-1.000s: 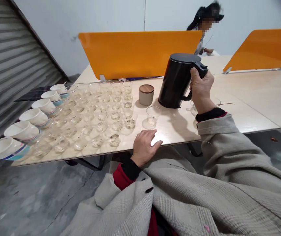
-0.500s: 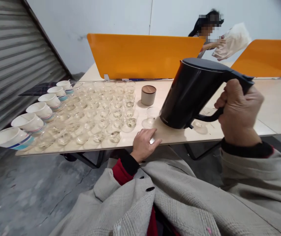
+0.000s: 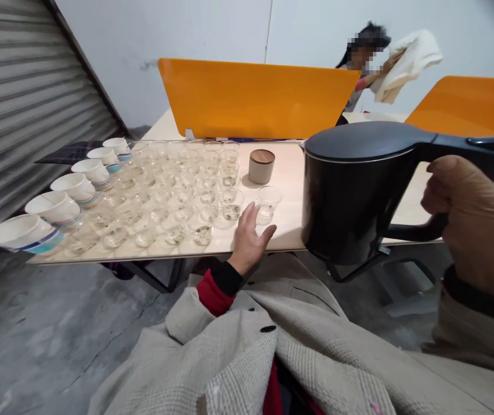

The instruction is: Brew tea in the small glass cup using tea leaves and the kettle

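Observation:
My right hand [image 3: 480, 213] grips the handle of a black electric kettle [image 3: 350, 202], held up close to me over the table's front edge with its lid shut. My left hand [image 3: 249, 239] has its fingers apart beside a clear plastic cup [image 3: 267, 202]; whether a fingertip touches that cup I cannot tell. To the left of this hand stand rows of clear cups [image 3: 203, 233], with dark bits at the bottom of several of them. A small grey canister [image 3: 261, 170] with a wooden lid sits behind the single cup.
White paper cups [image 3: 54, 207] with blue bands line the table's left end. Orange dividers [image 3: 255, 98] rise at the back of the table [image 3: 283, 167]. Behind them a person [image 3: 365, 52] holds a whitish cloth or bag [image 3: 411, 63]. A grey shutter [image 3: 26, 86] is at left.
The kettle has moved right and nearer to me and is more upright. My left hand has shifted forward toward the single cup and spread its fingers. The person's whitish item has changed shape.

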